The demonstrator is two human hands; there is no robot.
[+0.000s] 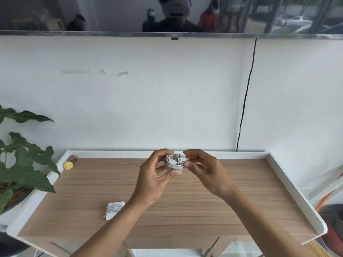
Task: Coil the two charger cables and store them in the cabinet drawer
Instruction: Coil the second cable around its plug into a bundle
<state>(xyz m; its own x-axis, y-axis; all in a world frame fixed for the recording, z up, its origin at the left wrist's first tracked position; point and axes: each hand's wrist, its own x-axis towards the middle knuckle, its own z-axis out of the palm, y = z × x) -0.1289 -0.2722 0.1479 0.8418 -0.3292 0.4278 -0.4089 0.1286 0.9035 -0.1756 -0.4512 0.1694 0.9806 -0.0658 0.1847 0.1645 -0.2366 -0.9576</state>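
Securing the loose end

Above the far edge of the counter [213, 210] our left hand [156, 178] clasps the coiled cable [173, 164]; our right hand [207, 171] pinches its plug end [182, 160], best tucked snugly under a loop. The other cable [113, 209] lies at the counter's near left.

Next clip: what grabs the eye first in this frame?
The left hand and right hand hold a white coiled cable above the far middle of the wooden table. A second coiled cable lies on the table at front left; a leafy plant stands beside its left edge.
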